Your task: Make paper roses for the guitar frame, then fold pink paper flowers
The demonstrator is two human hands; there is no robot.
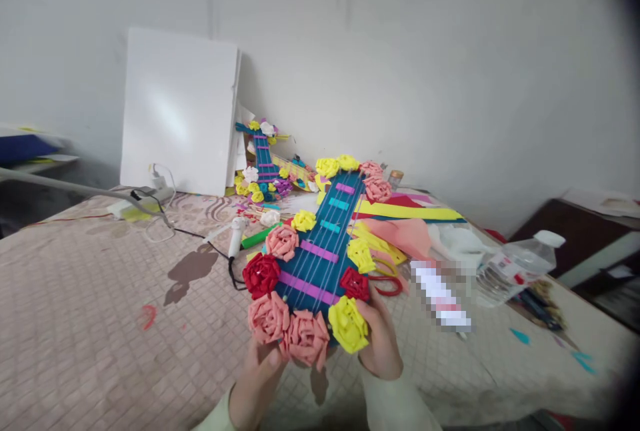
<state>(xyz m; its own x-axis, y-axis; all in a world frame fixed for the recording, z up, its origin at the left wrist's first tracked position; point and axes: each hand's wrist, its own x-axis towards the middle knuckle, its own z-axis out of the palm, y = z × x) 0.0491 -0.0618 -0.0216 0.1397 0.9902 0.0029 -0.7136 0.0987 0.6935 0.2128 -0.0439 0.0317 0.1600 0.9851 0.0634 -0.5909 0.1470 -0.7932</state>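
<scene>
Squarely in the middle of the frame, a blue guitar (315, 275) is held up over the patterned tablecloth (125, 324), its neck leaning away toward the wall (450, 84). Both hands grip its lower end: the left hand (257, 374), at bottom centre, grasps the bottom edge under the pink flowers (306, 337), and the right hand (381, 341) grasps the lower right edge beside a yellow flower (349, 324). Some fingers are hidden behind the guitar, so I can't tell how they lie there. Purple and turquoise strips cross the front beneath pale strings, and yellow, pink and dark red flowers run around the rim.

Left of the guitar, near it, sits a white tool (237, 237) with a black cord, next to a green stick (261, 236). A white board (177, 111) stands at upper left, with another guitar (265, 157) just beside it. Coloured paper (415, 210) and a clear bottle (517, 272) lie to the right.
</scene>
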